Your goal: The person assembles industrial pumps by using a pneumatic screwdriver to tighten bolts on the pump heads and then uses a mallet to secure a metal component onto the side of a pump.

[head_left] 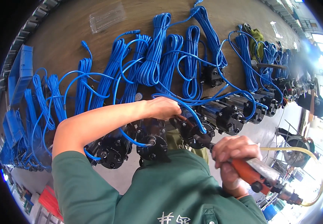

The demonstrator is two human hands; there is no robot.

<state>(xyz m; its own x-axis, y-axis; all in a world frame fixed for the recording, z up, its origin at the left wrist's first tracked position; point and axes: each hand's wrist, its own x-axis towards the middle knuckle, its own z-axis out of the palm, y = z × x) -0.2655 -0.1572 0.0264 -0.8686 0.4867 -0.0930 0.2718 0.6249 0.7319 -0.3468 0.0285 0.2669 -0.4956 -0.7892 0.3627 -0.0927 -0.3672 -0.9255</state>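
Observation:
My right hand [236, 155] is wrapped round an orange and silver air screwdriver [256, 175]. The tool's dark nose reaches left to the end cap of a black metal cylinder [187, 125], which looks like a motor or pump body; the exact contact is blurred. A blue cable [197, 118] comes out of that cap. My left hand [163, 108] is closed at the far side of the same cylinder and seems to hold it, its fingertips hidden. More such cylinders lie on both sides, including one left of it [152, 143] and one right of it [227, 117].
Bundled blue cables [157, 48] cover much of the brown table [72, 26]. Blue bins [20, 74] stand at the left edge. A pale yellow air hose [296, 148] loops behind the tool. Another person [314, 104] is at the far right, and a red container [50, 201] sits lower left.

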